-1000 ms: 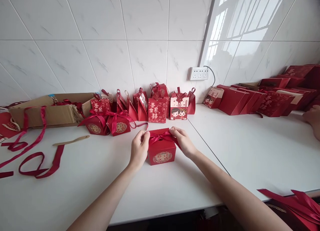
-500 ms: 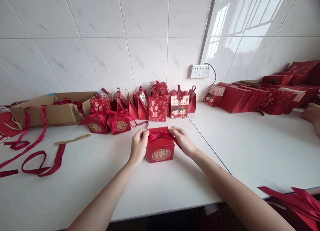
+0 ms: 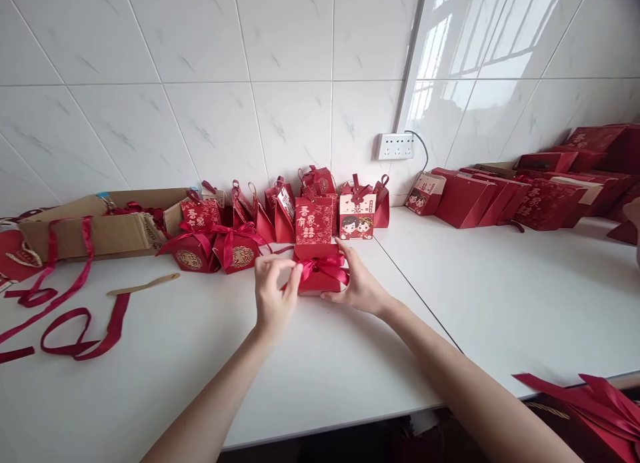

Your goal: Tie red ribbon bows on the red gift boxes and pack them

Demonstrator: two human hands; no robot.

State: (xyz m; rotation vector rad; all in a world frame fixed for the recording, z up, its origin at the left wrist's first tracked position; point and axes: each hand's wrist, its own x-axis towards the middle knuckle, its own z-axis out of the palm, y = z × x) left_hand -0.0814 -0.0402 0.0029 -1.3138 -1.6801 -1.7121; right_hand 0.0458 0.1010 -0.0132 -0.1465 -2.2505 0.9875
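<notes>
A small red box (image 3: 311, 284) with a shiny red ribbon bow (image 3: 323, 266) on its top is between my hands, on the white table. My left hand (image 3: 276, 289) pinches the ribbon at the bow's left side, thumb and index finger together. On the right, my right hand (image 3: 361, 283) is around the box's side, thumb low at the front and fingers at the upper edge, gripping it. The box's gold-printed front is no longer visible from here.
Finished-looking red boxes with bows (image 3: 239, 248) stand left of centre, before a cardboard box (image 3: 90, 236). More red boxes (image 3: 313, 221) line the tiled wall. A wooden stick (image 3: 145, 284) and loose ribbon (image 3: 113, 326) lie left. Folded red boxes (image 3: 463, 199) and part of another person's hand (image 3: 634, 216) are right.
The box has moved back and tilted, so its gold front is hidden. My right hand has gone from the ribbon to the box's side. My left hand still pinches ribbon.
</notes>
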